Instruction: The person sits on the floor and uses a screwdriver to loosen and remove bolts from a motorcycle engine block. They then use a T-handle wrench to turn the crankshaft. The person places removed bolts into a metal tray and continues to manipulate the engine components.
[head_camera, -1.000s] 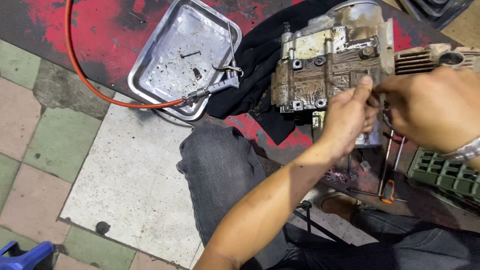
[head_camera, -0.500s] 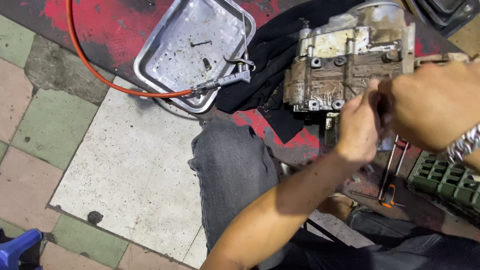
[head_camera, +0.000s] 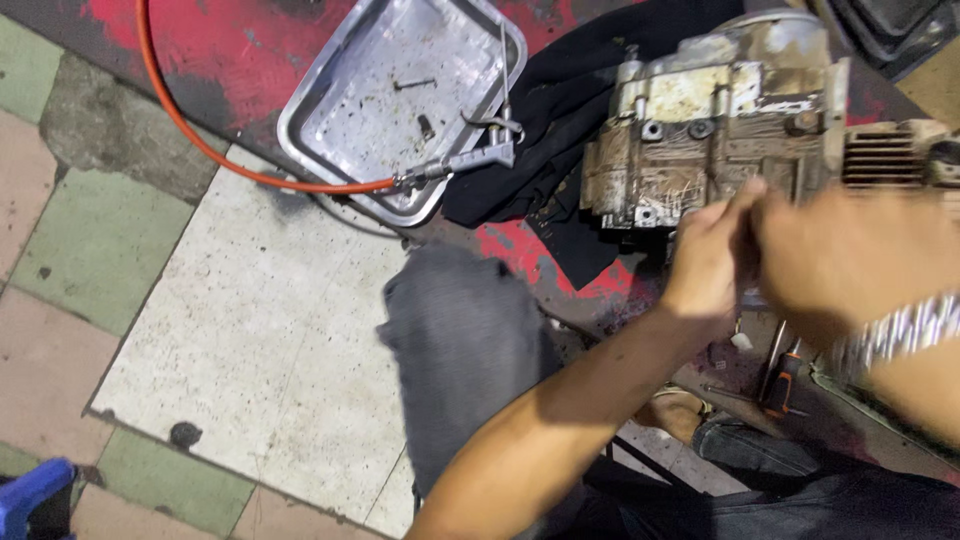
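- Head view: your left hand (head_camera: 712, 250) and right hand (head_camera: 850, 255) meet just below the lower edge of the grimy grey metal engine block (head_camera: 720, 130), fingertips pinched together. Both are blurred with motion, so you cannot tell how far either is closed or whether a small part sits between them.
- The engine block lies just above both hands, resting partly on a crumpled black cloth (head_camera: 560, 120) that spreads away from your left hand.
- To do this well, I'd say: keep your left wrist braced near the casing so the block doesn't rock, and work with small fingertip turns, not a whole-arm pull; anything small here looks easy to drop.
- An orange-handled screwdriver (head_camera: 782, 375) lies on the floor just below your right wrist, near enough to snag, so mind your forearm.
- The dented silver metal tray (head_camera: 330, 110), with a few small bolts in it, sits well off beyond your left hand; a metal air blow gun (head_camera: 470, 160) on an orange hose (head_camera: 200, 130) rests across its near rim.
- Against the frames half a second and a second ago: your hands have dropped slightly away from the casing face and blurred, and the view has shifted so the tray and block sit further right and higher. Tray, blow gun and cloth look unmoved.
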